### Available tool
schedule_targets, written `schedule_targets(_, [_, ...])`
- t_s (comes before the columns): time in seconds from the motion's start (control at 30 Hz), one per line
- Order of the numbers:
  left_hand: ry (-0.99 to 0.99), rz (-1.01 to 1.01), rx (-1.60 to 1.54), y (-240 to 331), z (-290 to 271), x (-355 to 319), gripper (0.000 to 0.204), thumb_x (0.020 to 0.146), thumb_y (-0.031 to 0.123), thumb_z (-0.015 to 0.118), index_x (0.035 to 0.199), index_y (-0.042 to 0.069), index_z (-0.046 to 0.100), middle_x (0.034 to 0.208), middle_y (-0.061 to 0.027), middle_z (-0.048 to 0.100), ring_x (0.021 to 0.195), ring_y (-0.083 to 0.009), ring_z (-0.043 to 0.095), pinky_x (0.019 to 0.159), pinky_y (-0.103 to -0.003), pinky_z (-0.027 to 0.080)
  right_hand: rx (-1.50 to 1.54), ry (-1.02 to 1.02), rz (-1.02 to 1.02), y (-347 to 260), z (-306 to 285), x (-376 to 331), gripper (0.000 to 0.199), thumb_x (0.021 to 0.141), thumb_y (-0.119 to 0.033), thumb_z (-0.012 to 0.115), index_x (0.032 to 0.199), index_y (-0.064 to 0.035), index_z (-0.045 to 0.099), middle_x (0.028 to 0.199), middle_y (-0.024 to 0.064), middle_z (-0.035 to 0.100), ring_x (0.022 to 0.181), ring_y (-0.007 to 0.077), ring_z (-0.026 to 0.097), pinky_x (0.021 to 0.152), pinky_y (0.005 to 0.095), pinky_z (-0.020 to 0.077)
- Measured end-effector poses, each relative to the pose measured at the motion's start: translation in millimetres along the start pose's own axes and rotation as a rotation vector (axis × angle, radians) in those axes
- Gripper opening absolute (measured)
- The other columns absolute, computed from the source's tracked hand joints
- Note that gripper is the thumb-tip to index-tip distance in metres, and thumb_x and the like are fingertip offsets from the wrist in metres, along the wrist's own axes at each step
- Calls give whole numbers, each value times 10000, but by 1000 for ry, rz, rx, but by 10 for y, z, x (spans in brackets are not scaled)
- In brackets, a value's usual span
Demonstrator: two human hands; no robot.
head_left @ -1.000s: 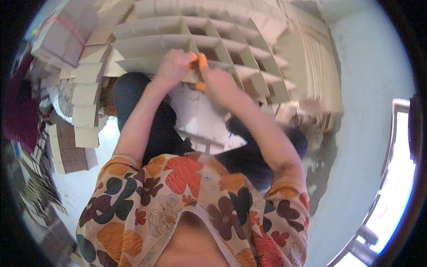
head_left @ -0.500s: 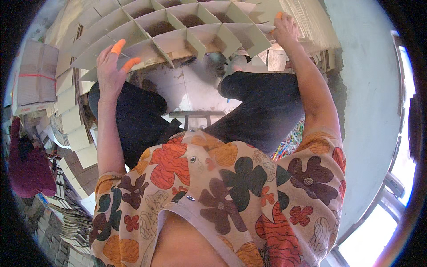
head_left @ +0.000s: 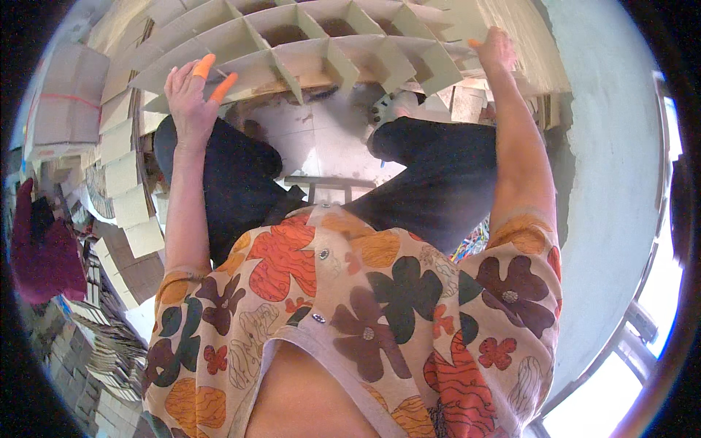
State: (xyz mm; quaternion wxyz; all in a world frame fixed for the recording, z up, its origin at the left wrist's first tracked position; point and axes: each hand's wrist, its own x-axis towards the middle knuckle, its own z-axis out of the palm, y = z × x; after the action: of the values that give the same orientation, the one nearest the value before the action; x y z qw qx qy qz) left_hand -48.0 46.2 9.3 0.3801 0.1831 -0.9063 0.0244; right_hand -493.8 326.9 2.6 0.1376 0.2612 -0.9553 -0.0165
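A grid of interlocked grey-beige cardboard dividers stretches across the far side, above my knees, its open cells facing me. My left hand is at its near left corner, with orange finger covers on thumb and forefinger. The edge of a cardboard strip runs between those two fingertips, pinched. At the grid's right end, my right hand has its fingers closed, an orange cover on the thumb against the end of a strip. Its other fingertips are partly hidden.
Stacked cardboard pieces line the left, beside a taped carton. A person in maroon is farther left. Flat cardboard sheets lie beyond my right hand, near a pale wall. Colourful strips show by my right thigh.
My view has shifted slightly. My right hand has moved a little to the right, and the grid sits slightly farther right and away in the picture. Both hands stay at the grid.
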Motion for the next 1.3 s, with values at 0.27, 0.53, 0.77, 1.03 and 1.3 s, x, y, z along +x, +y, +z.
schedule_targets(0.27, [33,-21,49,-2,-32,6,472,648,243,791,1067,99,626,985,-65,638,990,-229,571,939,-422,389,261,-78,134,142,-72,100,441,753,-445,654,901,-29,642,959,219,619,933,362,590,771,474,452])
schedule_targets(0.53, [63,-73,8,-26,-88,24,430,686,296,752,1031,77,616,969,-47,626,1025,-212,536,980,-439,333,497,287,176,58,-591,77,316,851,-335,587,1005,-73,675,912,177,658,751,267,624,688,375,477])
schedule_targets(0.77, [59,-127,7,-95,-108,-17,317,698,285,733,920,90,619,885,-23,634,949,-198,559,988,-452,317,844,286,-194,-1093,-1979,-497,408,875,-273,607,1139,36,568,1000,97,650,870,140,589,787,284,474])
schedule_targets(1.03, [-22,-124,-171,-158,-65,-55,159,691,164,715,792,120,600,691,3,558,780,-181,554,995,-434,326,1135,-71,-659,-2276,-1979,-1083,619,755,-16,702,1310,35,432,1097,92,607,950,130,561,843,246,452])
schedule_targets(1.3, [-27,-124,-191,-148,-63,-39,143,698,100,687,790,103,577,695,-14,558,786,-189,553,986,-447,336,1033,19,-689,-2834,-1919,-1213,537,714,-1,720,1216,30,534,643,56,526,548,72,322,485,229,354])
